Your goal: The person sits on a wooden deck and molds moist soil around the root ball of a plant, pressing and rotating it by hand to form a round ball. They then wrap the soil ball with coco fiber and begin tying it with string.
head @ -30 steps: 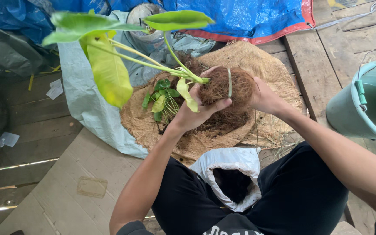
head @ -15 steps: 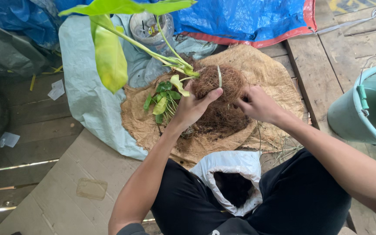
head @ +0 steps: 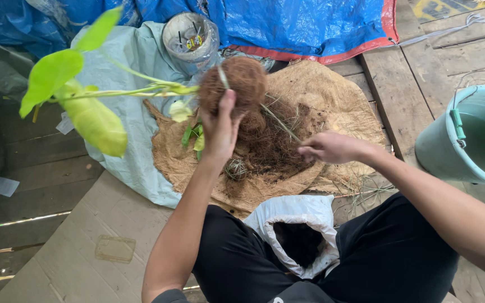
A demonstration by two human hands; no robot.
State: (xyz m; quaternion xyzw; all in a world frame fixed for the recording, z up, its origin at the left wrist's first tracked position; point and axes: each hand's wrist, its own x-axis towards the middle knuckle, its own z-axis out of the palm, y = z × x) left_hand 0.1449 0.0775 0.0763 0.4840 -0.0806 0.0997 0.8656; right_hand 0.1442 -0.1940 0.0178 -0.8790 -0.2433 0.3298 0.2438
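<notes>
The left hand (head: 220, 129) grips the coir-wrapped root ball (head: 241, 84), lifted above the burlap sheet (head: 332, 95); the plant lies nearly horizontal, stems and yellow-green leaves (head: 49, 78) pointing left. The right hand (head: 329, 147) pinches a thin fibre strand (head: 279, 120) running to the ball.

Bucket (head: 467, 140) right of mat (head: 332, 95), sack (head: 296, 230) between the knees

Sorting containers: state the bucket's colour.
Light teal bucket, with a green handle grip; the head view shows it at right.
</notes>
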